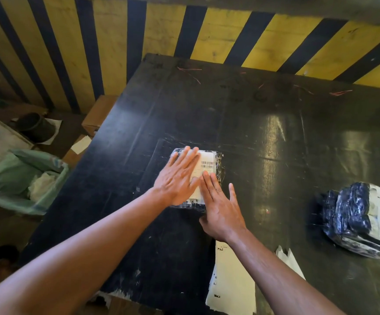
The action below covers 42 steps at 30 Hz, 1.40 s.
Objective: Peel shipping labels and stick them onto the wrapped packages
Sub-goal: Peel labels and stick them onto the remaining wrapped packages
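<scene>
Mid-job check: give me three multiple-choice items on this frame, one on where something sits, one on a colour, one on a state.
1. Where is the second wrapped package?
A. At the table's right edge
B. In the bin
C. Under the left hand

2. What colours are the wall stripes?
A. Red and white
B. Yellow and black
C. Green and grey

3. How are the hands on the labelled package?
A. Fists
B. Pinching a label
C. Flat, pressing

Key: 1 A, it lies far right on the table. 2 B, painted boards show them. 3 C, left hand and right hand lie straight-fingered on the label.
</scene>
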{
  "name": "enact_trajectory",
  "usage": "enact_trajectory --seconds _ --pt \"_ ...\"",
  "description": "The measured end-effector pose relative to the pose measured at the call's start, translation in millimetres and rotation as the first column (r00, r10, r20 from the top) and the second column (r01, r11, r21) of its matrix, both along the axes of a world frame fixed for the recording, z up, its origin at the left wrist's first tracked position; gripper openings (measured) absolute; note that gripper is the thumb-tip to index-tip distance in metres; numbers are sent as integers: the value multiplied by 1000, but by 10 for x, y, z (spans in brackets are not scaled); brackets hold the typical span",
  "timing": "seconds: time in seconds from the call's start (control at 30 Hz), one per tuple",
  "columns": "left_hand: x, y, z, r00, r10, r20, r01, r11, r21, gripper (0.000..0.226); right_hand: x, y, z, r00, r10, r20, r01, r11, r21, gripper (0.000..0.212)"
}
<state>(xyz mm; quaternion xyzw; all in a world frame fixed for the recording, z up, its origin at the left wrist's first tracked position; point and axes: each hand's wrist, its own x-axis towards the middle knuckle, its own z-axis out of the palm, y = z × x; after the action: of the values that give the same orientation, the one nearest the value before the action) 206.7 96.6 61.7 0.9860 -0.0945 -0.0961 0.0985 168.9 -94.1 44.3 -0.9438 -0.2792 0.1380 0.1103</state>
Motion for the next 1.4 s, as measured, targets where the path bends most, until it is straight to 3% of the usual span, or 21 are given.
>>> enact_trajectory --seconds 0.13,0.33,0.47,0.53,0.6,0.67,0.73,0.83,1.0,1.07,1.17,1.4 --pt "96 -158 -70 997 -25 -69 24 1000 -19 77 34 -22 8 999 22 28 -22 999 -24 107" --pt "356 71 29 986 116 -121 -113 993 31 70 35 -28 -11 1000 23 7 -23 1000 -7 107" --pt "335 160 98 967 195 -165 -213 972 -98 69 26 -9 55 998 0 -56 0 1000 6 106" --pt "159 199 102 927 335 -169 -364 910 -198 74 67 -30 84 993 -10 -118 25 991 131 100" --pt "-79 263 61 843 501 -196 -538 794 -285 78 87 -74 89 979 -113 -171 168 921 352 91" --pt "-342 332 -13 743 616 -261 -666 646 -373 76 70 -125 60 924 -329 -196 383 796 469 84" --pt "-570 381 -114 677 635 -373 -730 511 -453 72 62 -149 43 816 -493 -302 578 713 397 77" --pt "-792 358 -212 653 549 -522 -749 366 -552 72 122 -121 -19 707 -513 -487 679 686 262 54" --pt "-680 300 -59 657 584 -476 -707 260 -657 32 250 -65 165 572 -534 -622 803 521 291 74" --pt "-568 292 80 661 594 -459 -693 248 -677 25 324 -71 241 521 -521 -677 844 431 318 68" --pt "-422 182 266 679 590 -437 -668 251 -701 31 410 -172 288 521 -472 -711 852 339 399 31" --pt "-204 -577 432 747 512 -424 -634 356 -686 49 323 -820 447 477 -528 -702 869 167 465 14"
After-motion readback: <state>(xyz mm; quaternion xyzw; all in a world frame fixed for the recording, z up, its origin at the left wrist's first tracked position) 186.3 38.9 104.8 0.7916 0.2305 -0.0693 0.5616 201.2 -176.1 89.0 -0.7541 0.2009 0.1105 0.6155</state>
